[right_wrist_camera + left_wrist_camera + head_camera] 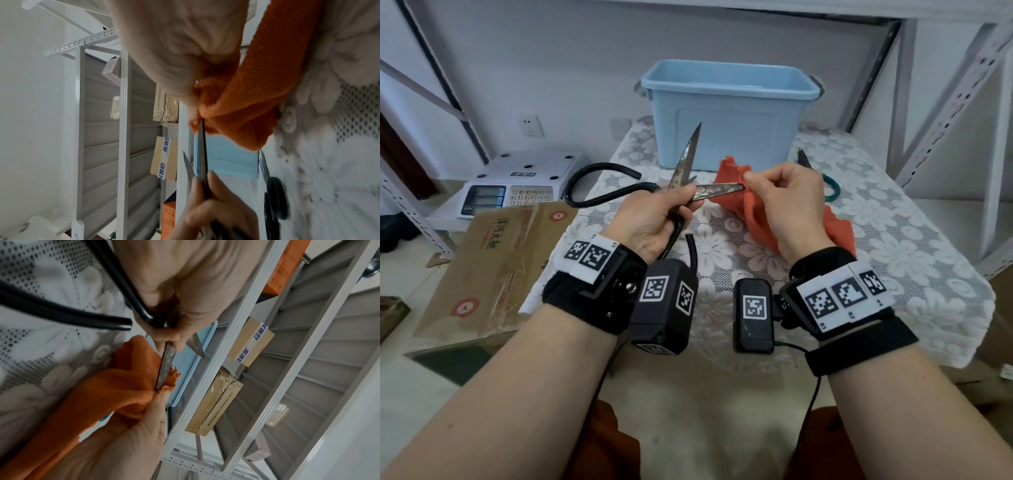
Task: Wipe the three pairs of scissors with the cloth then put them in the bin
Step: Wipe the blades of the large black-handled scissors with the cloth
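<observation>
While our left hand (654, 216) grips the open scissors (681, 174), our right fingers (753, 176) pinch the cloth (753, 209) round 1 blade; next we should wipe the other.

Table (893, 240): bin (729, 113) sits at the far edge, centred. Large scissors (717, 189) held above table centre by left hand (654, 219), blades spread, one pointing up toward the bin, one pointing right into the cloth (753, 209). Right hand (787, 202) holds the cloth just right of that blade tip, cloth trailing down to the table. Second scissors (825, 181) lie behind the right hand, right of the bin. Off the left edge, lower: scale (517, 181), cardboard box (493, 260) in front of it.
</observation>
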